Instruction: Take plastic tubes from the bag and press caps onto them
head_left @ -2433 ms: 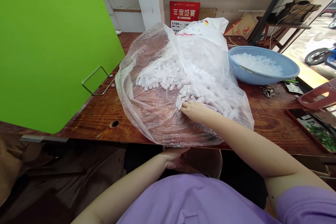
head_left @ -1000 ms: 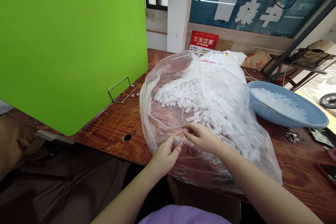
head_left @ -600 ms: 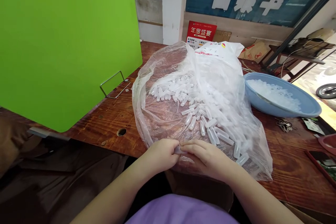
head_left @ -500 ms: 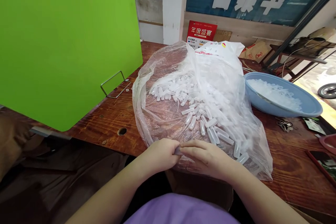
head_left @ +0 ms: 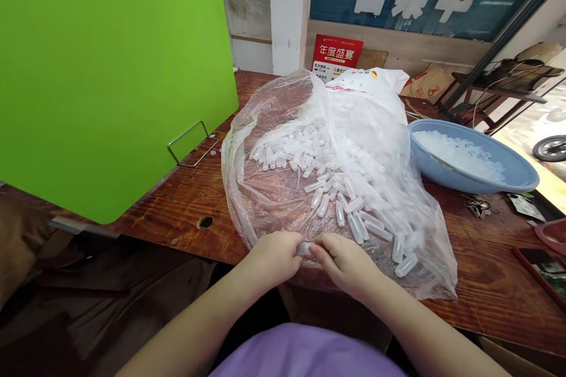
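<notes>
Between my two hands is a small translucent plastic tube (head_left: 304, 248), lying crosswise at the table's front edge. My left hand (head_left: 275, 256) is closed round its left end. The fingers of my right hand (head_left: 347, 259) pinch its right end. Just beyond my hands, several similar translucent tubes (head_left: 323, 205) lie loose on a clear plastic bag (head_left: 260, 203). A denser heap of them (head_left: 287, 147) fills the bag's open mouth farther back. What exactly is inside my left fist is hidden.
A blue basin (head_left: 522, 174) with many translucent pieces stands at the right. Keys (head_left: 480, 206) and a phone (head_left: 542, 268) lie near the right edge. A large green board (head_left: 110, 70) with a wire stand (head_left: 192, 144) rises at the left. The wooden table (head_left: 186, 200) has a round hole.
My right hand's fingers have curled from stretched out over the tube to a pinch on its right end. More of the tube shows between my hands. My left hand has barely moved.
</notes>
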The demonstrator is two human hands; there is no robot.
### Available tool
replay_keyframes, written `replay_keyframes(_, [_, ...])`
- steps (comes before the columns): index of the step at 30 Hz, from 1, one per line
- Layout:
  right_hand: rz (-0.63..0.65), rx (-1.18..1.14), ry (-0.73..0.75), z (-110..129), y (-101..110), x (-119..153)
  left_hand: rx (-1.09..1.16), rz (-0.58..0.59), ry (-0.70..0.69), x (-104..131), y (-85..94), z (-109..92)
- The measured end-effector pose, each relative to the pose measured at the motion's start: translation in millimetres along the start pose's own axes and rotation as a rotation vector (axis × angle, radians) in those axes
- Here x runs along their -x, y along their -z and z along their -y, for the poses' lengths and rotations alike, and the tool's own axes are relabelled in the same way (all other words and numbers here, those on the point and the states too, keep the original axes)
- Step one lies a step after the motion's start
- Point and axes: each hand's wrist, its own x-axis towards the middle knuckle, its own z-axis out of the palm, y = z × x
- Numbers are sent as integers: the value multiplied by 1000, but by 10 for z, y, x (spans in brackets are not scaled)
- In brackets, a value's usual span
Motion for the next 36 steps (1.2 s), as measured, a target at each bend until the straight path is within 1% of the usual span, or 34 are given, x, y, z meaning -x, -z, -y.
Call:
replay_keyframes(1, [5,19,-55,3,-1,-4,0,5,-6,2,-2,-2])
replay_keyframes(2, [0,32,-72,2,0,-9,4,8,-10,1,-2,-3])
replay_keyframes(3, [-13,46,-42,-3,1,-17,8,11,-14,-1,-3,-3])
replay_keyframes(6, [-52,139,172,-28,-17,-48,10,15,-31,-11,-2,-7])
replay_keyframes(7, [-52,177,216,-33,-32,-61,2,12,-36,-13,-3,-10])
replay_keyframes(8, [-52,200,219,-32,-50,-75,-9,5,-41,-16,-2,-16])
replay_keyframes(10, [-61,173,131,-15,-73,-114,-42,-18,-45,-32,9,-28])
replay_keyframes(12, [-46,83,23,1,-41,-178,-80,-50,-49,-85,46,-32])
replay_keyframes(15, [8,33,-100,-61,156,-388,-139,-120,-62,-291,163,-13])
replay_keyframes(16, [7,63,-148,-114,251,-501,-161,-150,-60,-394,208,-5])
replay_keyframes(18, [-54,152,-258,-258,446,-786,-204,-206,-47,-629,281,-1])
replay_keyframes(20, [-97,248,-346,-408,598,-1110,-242,-234,-42,-861,307,-26])
replay_keyframes(22, [-84,321,-418,-518,673,-1408,-272,-235,-49,-1046,280,-72])
replay_keyframes(25, [-12,392,-491,-576,647,-1709,-311,-230,-47,-1197,187,-121])
replay_keyframes(27, [31,418,-510,-569,582,-1799,-325,-230,-40,-1225,127,-111])
replay_keyframes(30, [63,421,-507,-559,498,-1830,-324,-230,-31,-1190,76,-44])
replay_keyframes(33, [61,379,-493,-572,472,-1817,-295,-234,-8,-1081,84,34])
replay_keyframes(36, [8,283,-445,-548,500,-1752,-230,-245,5,-896,126,98])
